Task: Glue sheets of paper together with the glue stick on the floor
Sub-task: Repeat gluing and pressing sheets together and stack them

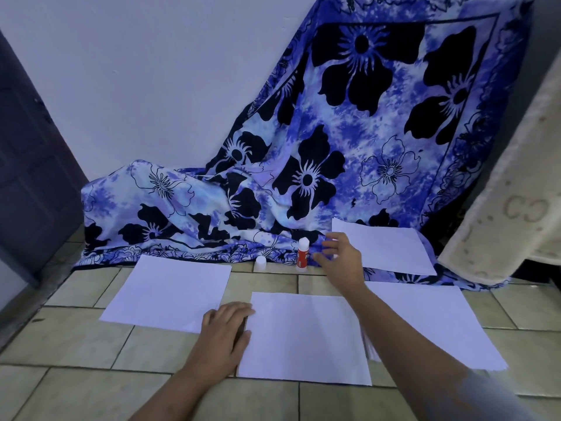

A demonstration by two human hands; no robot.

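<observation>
Just beside the upright glue stick, a red-labelled tube with its white glue tip bare, the right hand hovers with fingers spread wide and holding nothing. Whether a fingertip touches the tube cannot be told. The stick stands on the beige tiled floor at the hem of a blue-and-white cloth printed with black flowers. Its small white cap sits on the tiles a little to its left, apart from it.

The left hand rests palm down at the left edge of the nearest white sheet of paper. Its fingers are loosely bent, lie on the paper's edge and grip nothing. Along that sheet's right side the edges of more paper show underneath.

A second white sheet lies flat on the tiles to the left, just beside the left hand. A third white sheet lies to the right, partly under the right forearm. A fourth white sheet lies farther back on the cloth, just beyond the right hand.

The cloth runs up a white wall. A dark panelled door stands at the left, and a cream fuzzy blanket hangs at the right.
</observation>
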